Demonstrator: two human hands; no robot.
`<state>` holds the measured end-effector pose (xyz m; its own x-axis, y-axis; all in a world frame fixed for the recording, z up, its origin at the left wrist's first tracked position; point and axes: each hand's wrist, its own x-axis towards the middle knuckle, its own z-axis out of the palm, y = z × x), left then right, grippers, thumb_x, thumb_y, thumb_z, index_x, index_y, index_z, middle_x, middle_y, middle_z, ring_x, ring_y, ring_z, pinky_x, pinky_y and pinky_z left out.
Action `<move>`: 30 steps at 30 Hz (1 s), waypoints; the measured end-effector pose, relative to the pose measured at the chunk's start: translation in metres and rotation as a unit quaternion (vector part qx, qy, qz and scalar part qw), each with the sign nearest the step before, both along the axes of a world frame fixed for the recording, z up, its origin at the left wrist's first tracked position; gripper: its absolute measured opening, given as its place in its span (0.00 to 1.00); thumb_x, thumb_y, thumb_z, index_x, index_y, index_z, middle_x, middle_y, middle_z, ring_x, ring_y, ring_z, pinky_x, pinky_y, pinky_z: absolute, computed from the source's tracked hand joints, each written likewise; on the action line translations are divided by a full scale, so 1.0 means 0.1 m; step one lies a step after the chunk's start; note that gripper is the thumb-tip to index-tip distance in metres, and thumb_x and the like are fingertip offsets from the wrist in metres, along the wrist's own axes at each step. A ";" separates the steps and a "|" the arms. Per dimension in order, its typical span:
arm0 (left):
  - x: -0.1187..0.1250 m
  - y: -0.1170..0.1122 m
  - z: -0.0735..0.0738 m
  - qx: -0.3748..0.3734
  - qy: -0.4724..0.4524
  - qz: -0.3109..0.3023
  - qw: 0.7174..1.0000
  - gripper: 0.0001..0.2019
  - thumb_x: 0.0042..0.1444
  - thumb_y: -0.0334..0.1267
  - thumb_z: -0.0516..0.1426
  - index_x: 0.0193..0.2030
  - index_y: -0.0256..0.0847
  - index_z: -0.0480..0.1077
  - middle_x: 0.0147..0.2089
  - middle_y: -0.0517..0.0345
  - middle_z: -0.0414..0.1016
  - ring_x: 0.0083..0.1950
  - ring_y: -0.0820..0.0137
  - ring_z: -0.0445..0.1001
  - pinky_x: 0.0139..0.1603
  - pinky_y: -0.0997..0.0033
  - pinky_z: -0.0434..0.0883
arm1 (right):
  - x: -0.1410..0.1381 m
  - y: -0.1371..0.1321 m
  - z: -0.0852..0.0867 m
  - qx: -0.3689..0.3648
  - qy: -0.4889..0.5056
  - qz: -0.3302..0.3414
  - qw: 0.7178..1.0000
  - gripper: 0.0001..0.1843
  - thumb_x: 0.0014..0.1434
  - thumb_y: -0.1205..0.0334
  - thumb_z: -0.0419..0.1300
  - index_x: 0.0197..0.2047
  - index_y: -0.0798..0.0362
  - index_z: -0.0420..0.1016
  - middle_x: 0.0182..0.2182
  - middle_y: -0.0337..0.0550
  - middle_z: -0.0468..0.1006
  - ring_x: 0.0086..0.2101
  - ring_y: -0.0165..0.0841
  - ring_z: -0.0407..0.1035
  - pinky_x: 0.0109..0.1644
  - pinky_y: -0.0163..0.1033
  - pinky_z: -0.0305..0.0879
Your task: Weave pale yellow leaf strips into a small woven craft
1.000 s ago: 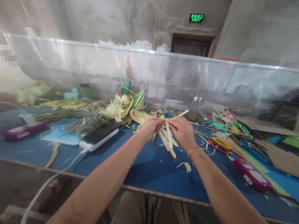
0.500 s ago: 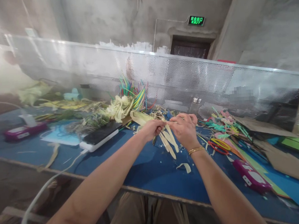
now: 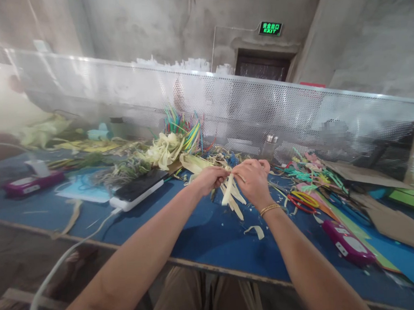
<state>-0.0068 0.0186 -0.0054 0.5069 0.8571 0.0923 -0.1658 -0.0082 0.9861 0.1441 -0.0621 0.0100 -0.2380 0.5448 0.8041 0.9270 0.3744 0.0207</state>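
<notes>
Pale straw-coloured strips (image 3: 232,198) are sitting pinched at their top end between both sets of fingertips. The left hand (image 3: 210,179) is closing thumb + fingers round that knot. The right hand (image 3: 253,182) is curling over it from the other side, fingers folded in and gripping the same strips. I'm not able to tell whether the two hands are touching or just beside each other. The loose ends are hanging down & fanning out below the knuckles, just over the blue table (image 3: 198,235), approx. mid-table in front of me.

A gold bracelet (image 3: 269,209) is riding on the right wrist. A curled scrap (image 3: 255,230) is lying on the blue top near that wrist, apart from the bundle. Left of the hands, a white & black slab (image 3: 139,188) is lying flat with a white cable (image 3: 59,262) running off the near edge. Right of them, red/yellow scissors (image 3: 303,199) are resting among coloured offcuts, and a pink device (image 3: 347,244) is lying nearer the edge. Behind the hands, a bright bundle (image 3: 182,128) is standing up against the perforated metal screen (image 3: 295,112), w/ a small jar (image 3: 270,146) beside it.
</notes>
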 end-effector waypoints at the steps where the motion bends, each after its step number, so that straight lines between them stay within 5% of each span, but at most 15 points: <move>1: -0.01 -0.01 0.00 0.039 0.019 0.009 0.999 0.08 0.38 0.38 0.63 0.23 0.35 0.70 0.20 0.63 0.62 0.20 0.80 0.57 0.21 0.77 0.52 | 0.01 0.03 -0.03 -0.008 0.033 -0.009 0.999 0.09 0.60 0.58 0.55 0.32 0.46 0.75 0.35 0.38 0.79 0.44 0.37 0.64 0.53 0.48 0.43; 8: -0.10 0.02 0.02 0.288 0.176 0.009 0.941 0.11 0.44 0.43 0.60 0.21 0.37 0.70 0.18 0.66 0.57 0.22 0.78 0.53 0.23 0.74 0.49 | 0.09 0.14 -0.13 -0.115 0.114 -0.013 0.987 0.10 0.56 0.52 0.58 0.34 0.49 0.74 0.39 0.42 0.78 0.43 0.39 0.67 0.51 0.46 0.47; 11: -0.15 0.06 0.02 0.317 0.208 -0.041 0.924 0.10 0.44 0.43 0.60 0.22 0.37 0.73 0.19 0.65 0.59 0.23 0.77 0.55 0.25 0.74 0.52 | 0.10 0.09 -0.09 -0.182 0.096 0.018 0.978 0.12 0.57 0.51 0.56 0.41 0.46 0.74 0.40 0.43 0.78 0.44 0.40 0.68 0.54 0.50 0.46; 16: -0.19 0.06 0.04 0.344 0.247 -0.088 0.902 0.11 0.43 0.44 0.61 0.25 0.37 0.74 0.21 0.63 0.65 0.25 0.75 0.60 0.27 0.75 0.56 | 0.14 0.08 -0.05 -0.274 0.076 0.066 0.956 0.13 0.56 0.50 0.57 0.34 0.49 0.76 0.32 0.42 0.78 0.37 0.37 0.69 0.52 0.48 0.52; 21: -0.18 0.01 0.11 0.267 0.158 -0.114 0.944 0.08 0.47 0.38 0.58 0.32 0.37 0.72 0.25 0.61 0.69 0.26 0.75 0.64 0.27 0.76 0.59 | 0.21 0.14 -0.06 -0.283 0.195 0.122 0.931 0.16 0.52 0.48 0.61 0.34 0.53 0.74 0.28 0.40 0.75 0.30 0.32 0.67 0.38 0.38 0.60; 24: -0.18 0.00 0.13 0.230 0.071 -0.113 0.964 0.11 0.47 0.33 0.57 0.39 0.38 0.70 0.29 0.59 0.72 0.27 0.75 0.66 0.28 0.76 0.61 | 0.17 0.14 -0.07 -0.306 0.347 0.192 0.866 0.18 0.49 0.47 0.62 0.33 0.54 0.72 0.28 0.39 0.74 0.30 0.31 0.67 0.37 0.37 0.62; 28: -0.17 -0.01 0.13 0.285 0.020 -0.081 0.955 0.12 0.44 0.33 0.61 0.39 0.38 0.71 0.33 0.57 0.73 0.31 0.75 0.68 0.35 0.74 0.64 | 0.03 0.12 -0.08 -0.357 0.549 0.298 0.695 0.16 0.46 0.51 0.66 0.33 0.54 0.71 0.25 0.38 0.75 0.27 0.31 0.68 0.35 0.39 0.66; 30: -0.14 -0.04 0.12 0.291 0.007 -0.060 0.955 0.15 0.42 0.34 0.63 0.40 0.38 0.72 0.32 0.57 0.72 0.31 0.74 0.68 0.35 0.74 0.65 | -0.02 0.11 -0.07 -0.362 0.591 0.320 0.646 0.16 0.45 0.53 0.68 0.32 0.53 0.70 0.24 0.37 0.74 0.25 0.30 0.68 0.32 0.39 0.66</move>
<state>-0.0203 0.0148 0.0061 0.6037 0.5984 0.5267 -0.1865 -0.5363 0.8231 0.1417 -0.0507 0.0026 -0.0531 0.9742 0.2193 -0.2152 0.2033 -0.9552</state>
